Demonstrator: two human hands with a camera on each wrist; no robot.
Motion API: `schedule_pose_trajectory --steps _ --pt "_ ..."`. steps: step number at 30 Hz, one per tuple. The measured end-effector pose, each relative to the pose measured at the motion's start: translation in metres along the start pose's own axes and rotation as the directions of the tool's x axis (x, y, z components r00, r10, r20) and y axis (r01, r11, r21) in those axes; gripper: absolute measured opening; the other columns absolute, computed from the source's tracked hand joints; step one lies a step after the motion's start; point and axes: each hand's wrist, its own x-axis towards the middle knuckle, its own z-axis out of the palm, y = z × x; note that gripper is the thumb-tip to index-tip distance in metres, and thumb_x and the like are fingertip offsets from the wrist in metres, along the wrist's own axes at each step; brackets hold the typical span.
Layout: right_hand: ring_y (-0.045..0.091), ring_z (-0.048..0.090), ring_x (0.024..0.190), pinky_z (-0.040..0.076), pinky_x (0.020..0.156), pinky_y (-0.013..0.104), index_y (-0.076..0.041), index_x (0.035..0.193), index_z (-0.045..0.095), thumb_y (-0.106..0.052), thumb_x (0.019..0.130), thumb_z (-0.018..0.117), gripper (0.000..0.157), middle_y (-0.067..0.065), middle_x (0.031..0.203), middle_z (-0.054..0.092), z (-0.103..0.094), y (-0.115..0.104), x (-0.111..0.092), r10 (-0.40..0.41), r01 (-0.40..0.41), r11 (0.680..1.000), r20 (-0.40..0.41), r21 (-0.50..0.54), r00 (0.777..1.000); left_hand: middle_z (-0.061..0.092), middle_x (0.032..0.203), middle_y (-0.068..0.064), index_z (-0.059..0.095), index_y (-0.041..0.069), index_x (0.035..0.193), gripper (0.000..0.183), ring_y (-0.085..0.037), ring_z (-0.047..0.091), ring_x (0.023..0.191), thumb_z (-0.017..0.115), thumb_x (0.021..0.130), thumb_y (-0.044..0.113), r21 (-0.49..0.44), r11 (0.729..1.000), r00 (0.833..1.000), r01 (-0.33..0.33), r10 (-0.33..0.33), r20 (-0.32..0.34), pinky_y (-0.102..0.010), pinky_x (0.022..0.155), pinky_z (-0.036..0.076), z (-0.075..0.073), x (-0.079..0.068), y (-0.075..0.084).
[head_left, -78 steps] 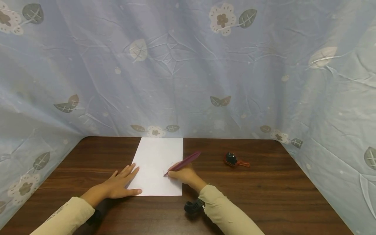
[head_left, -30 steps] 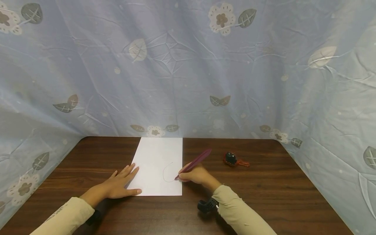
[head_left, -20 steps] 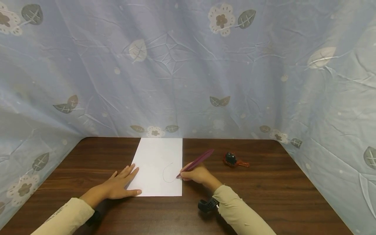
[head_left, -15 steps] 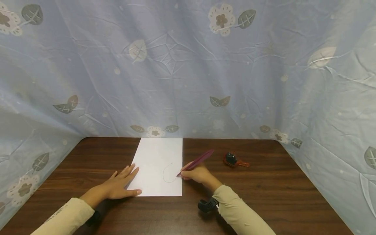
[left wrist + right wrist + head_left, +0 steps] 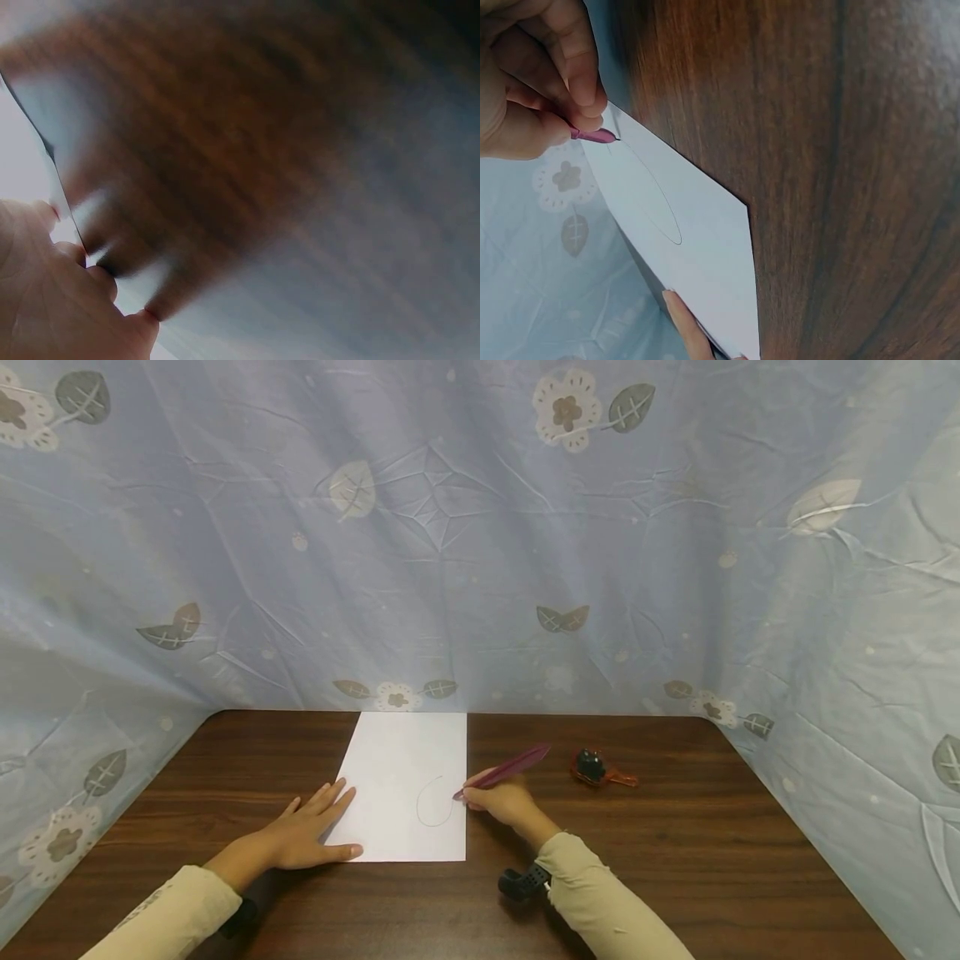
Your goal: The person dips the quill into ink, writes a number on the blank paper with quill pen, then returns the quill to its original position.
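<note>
My right hand [image 5: 501,800] pinches a dark purple pen [image 5: 512,767] near its lower end. In the head view the pen's top is wide and feather-like. Its tip [image 5: 613,138] meets the white sheet of paper [image 5: 397,752] near the right edge. A thin curved line [image 5: 660,196], open at the top, runs from the upper middle down and round to the pen. My left hand [image 5: 307,833] lies flat with spread fingers on the paper's left edge. In the left wrist view its fingers [image 5: 97,281] touch the paper's border.
A small black object with an orange-red part [image 5: 591,766] lies on the brown wooden table [image 5: 637,860], right of the paper. Pale blue patterned cloth [image 5: 450,568] hangs behind and at both sides. A black device [image 5: 521,883] sits under the right wrist.
The right hand with the pen first went down and right, then slowly upward, and the drawn line has grown into a U-like curve. The left hand and paper have stayed put.
</note>
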Motion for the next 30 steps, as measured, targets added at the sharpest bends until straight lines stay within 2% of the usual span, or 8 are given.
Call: schedule_pose_trajectory --steps 6,13,20,25,30 --pt "0.02 0.07 0.071 0.059 0.066 0.032 0.011 0.095 0.07 0.0 0.079 0.073 0.02 0.023 0.086 0.071 0.004 0.001 0.003 0.002 -0.003 1.0 -0.039 -0.003 0.999 0.009 0.159 -0.021 0.022 0.005 0.152 0.099 -0.046 0.006 0.144 0.058 0.083 0.066 -0.002 1.0 1.0 -0.01 0.01 -0.015 -0.072 0.105 0.0 0.002 0.001 -0.003" --pt "0.009 0.063 0.061 0.054 0.059 0.024 0.0 0.09 0.074 -0.006 0.076 0.073 0.015 0.008 0.077 0.072 0.01 0.003 0.004 0.003 -0.011 0.994 -0.076 -0.111 0.997 0.009 0.157 -0.025 0.022 0.001 0.151 0.097 -0.05 0.005 0.142 0.061 0.084 0.06 -0.033 0.999 1.0 -0.027 0.027 -0.001 -0.074 0.103 -0.001 -0.005 -0.003 0.008" --pt "0.008 0.063 0.061 0.054 0.058 0.023 0.001 0.089 0.074 -0.005 0.074 0.073 0.016 0.009 0.076 0.072 0.017 0.004 0.005 -0.032 0.025 0.994 -0.075 -0.102 0.997 0.007 0.159 -0.022 0.02 0.004 0.152 0.098 -0.047 0.005 0.143 0.057 0.084 0.064 0.003 1.0 1.0 -0.007 0.007 0.005 -0.072 0.105 0.001 -0.003 0.0 0.004" --pt "0.006 0.061 0.061 0.05 0.058 0.02 -0.001 0.088 0.075 -0.006 0.074 0.074 0.014 0.008 0.076 0.072 0.023 0.002 0.005 -0.038 0.028 0.991 -0.071 -0.134 0.997 0.008 0.159 -0.019 0.02 0.007 0.153 0.099 -0.045 0.005 0.144 0.056 0.083 0.067 -0.003 1.0 1.0 -0.013 0.013 -0.011 -0.072 0.106 0.0 0.002 0.001 -0.002" --pt "0.004 0.06 0.063 0.049 0.059 0.018 -0.002 0.088 0.076 -0.008 0.074 0.075 0.015 0.007 0.078 0.073 0.03 0.001 0.004 -0.023 0.012 0.987 -0.07 -0.161 0.997 0.009 0.158 -0.023 0.022 0.004 0.152 0.097 -0.048 0.006 0.143 0.058 0.084 0.063 -0.011 1.0 1.0 -0.018 0.018 -0.008 -0.073 0.105 0.0 -0.004 -0.003 0.006"
